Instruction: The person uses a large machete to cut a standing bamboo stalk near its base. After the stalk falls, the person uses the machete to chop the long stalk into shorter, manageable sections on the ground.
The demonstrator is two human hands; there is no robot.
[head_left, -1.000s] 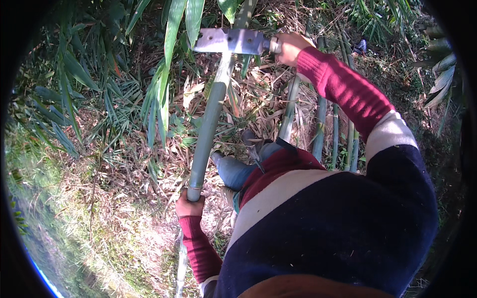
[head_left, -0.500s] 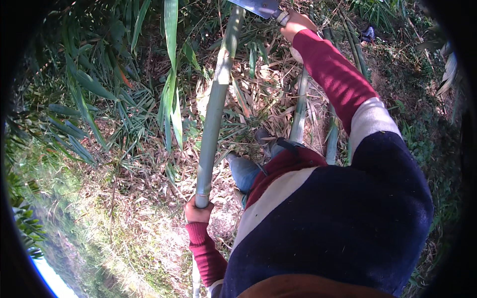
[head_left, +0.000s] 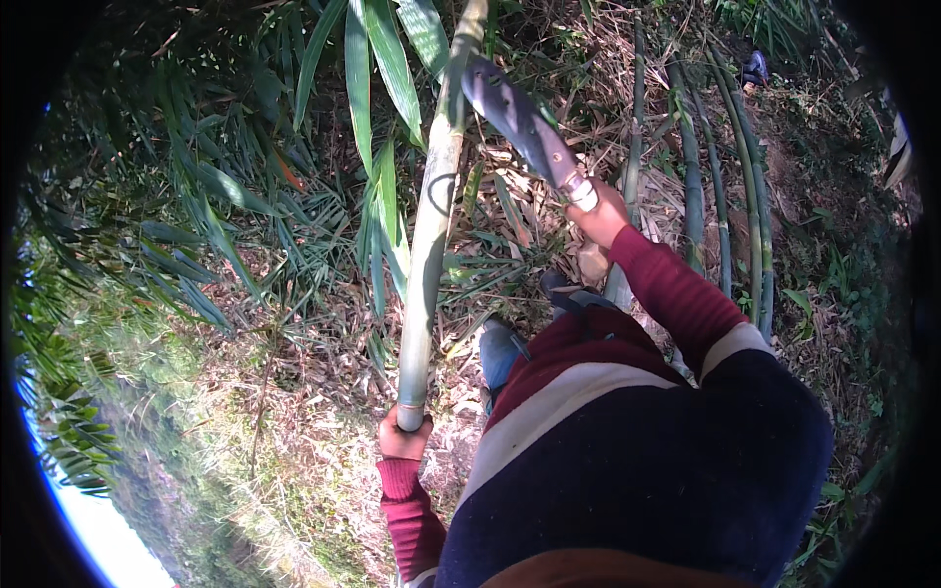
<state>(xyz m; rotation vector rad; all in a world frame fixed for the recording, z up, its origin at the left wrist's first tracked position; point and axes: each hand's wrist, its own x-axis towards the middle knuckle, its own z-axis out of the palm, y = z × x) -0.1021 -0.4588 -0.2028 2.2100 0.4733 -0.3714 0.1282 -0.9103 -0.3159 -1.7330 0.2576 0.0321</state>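
A thick green bamboo pole (head_left: 430,235) stretches away from me toward the top of the view. My left hand (head_left: 402,441) is closed around its near end. In my right hand (head_left: 602,215), the fingers are wrapped around the handle of a machete (head_left: 526,130) with a broad dark blade. The blade's tip is beside the far part of the pole; whether it touches the pole cannot be seen. Long green bamboo leaves (head_left: 389,73) hang just left of the pole.
Several cut bamboo poles (head_left: 690,162) lie on the ground to the right. Dry leaf litter (head_left: 304,382) covers the slope, and dense foliage (head_left: 235,127) fills the far left. My boot (head_left: 564,291) stands near the middle. A dark object (head_left: 755,67), too small to tell, is at the far right.
My right hand has come down and closer with the machete, so more of its blade shows. The pole and my left hand have shifted slightly right and nearer in the view.
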